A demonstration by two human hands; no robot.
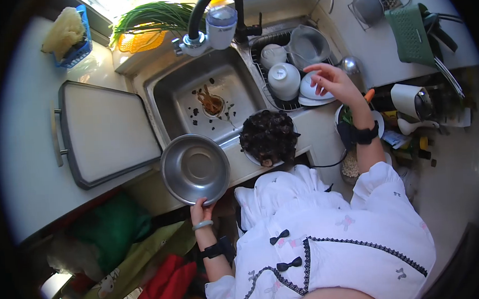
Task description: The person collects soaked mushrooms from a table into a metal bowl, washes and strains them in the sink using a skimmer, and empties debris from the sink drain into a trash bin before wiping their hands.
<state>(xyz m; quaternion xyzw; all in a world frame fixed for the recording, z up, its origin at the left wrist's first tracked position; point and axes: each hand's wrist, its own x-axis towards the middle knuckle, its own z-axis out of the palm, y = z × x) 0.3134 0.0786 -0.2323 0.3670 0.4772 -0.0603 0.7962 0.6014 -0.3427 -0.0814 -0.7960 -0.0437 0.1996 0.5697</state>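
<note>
at a kitchen counter, a person in a white, bow-printed garment with black lace trim (349, 219) grips the near rim of a round, silvery metal basin (195, 170) with the left hand (202, 210), fingers narrow on the edge. the basin hangs just left of a heap of dark, ruffled, mushroom-like pieces (268, 135), piled in a white, round bowl (252, 158) at the front edge of a rectangular stainless-steel sink (176, 104); from here i cannot tell if its base touches the counter.

the right hand (333, 84) is raised near white, glossy, upturned bowls (285, 80) — fingers loosely spread and curved, nothing visible between them.

by my reading, the work is well along: the dark heap looks gathered in its bowl, and nothing shows inside the basin. what appears left is in the sink, where a brown, stringy clump (211, 102) sits over the drain with small, dark scraps (195, 121) around it — not yet cleared.
</note>
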